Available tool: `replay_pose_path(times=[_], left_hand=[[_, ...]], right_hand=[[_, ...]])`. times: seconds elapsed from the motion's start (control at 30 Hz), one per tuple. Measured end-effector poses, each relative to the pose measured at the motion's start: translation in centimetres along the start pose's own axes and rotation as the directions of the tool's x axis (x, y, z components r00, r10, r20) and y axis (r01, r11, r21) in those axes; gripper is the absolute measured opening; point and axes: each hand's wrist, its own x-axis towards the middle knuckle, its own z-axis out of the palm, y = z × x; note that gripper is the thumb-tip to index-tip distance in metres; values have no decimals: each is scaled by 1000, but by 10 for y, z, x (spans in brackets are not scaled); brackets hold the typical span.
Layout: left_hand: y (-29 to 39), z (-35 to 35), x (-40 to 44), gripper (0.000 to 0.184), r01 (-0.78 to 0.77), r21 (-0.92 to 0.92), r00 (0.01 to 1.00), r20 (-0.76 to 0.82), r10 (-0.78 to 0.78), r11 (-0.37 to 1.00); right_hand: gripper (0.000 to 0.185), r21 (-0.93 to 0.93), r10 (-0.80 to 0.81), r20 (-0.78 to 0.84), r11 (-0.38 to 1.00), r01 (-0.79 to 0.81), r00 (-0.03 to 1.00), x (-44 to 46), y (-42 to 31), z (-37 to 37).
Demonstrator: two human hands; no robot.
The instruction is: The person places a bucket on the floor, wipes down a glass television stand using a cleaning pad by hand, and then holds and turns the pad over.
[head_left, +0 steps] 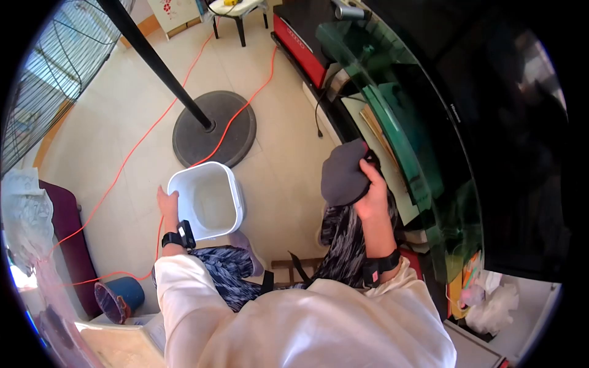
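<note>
My left hand (167,205) is at the left side of a white plastic bucket (238,205), its thumb at the rim and its fingers along the outside wall. The bucket stands on the floor in front of my left foot, and no contents show inside it. In my right hand (373,195) is a dark grey cloth item (343,173) with rounded edges and a bit of red trim, possibly a cap or pouch. The thumb lies over its near side, while the other fingers are hidden behind it.
Beyond the bucket, a black pole rises from a round base (211,132). An orange cable (126,162) runs across the floor and over that base. To the right stand a glass-shelved stand (405,141) and a large black screen (503,153). A blue bucket (123,299) tilts at lower left.
</note>
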Motion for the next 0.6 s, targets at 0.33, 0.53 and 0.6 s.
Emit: replay_pose_path(times=[0.33, 0.53, 0.6], left_hand=[[271, -40, -259, 74, -299, -650, 362, 601, 713, 699], [261, -32, -288, 53, 1, -547, 394, 770, 502, 837], [250, -35, -289, 51, 61, -582, 480, 729, 487, 811]], right_hand=[[42, -455, 286, 247, 878, -150, 926, -16, 14, 11], [59, -531, 323, 402, 844, -69, 857, -22, 18, 14], [71, -579, 160, 342, 812, 74, 926, -10, 30, -1]])
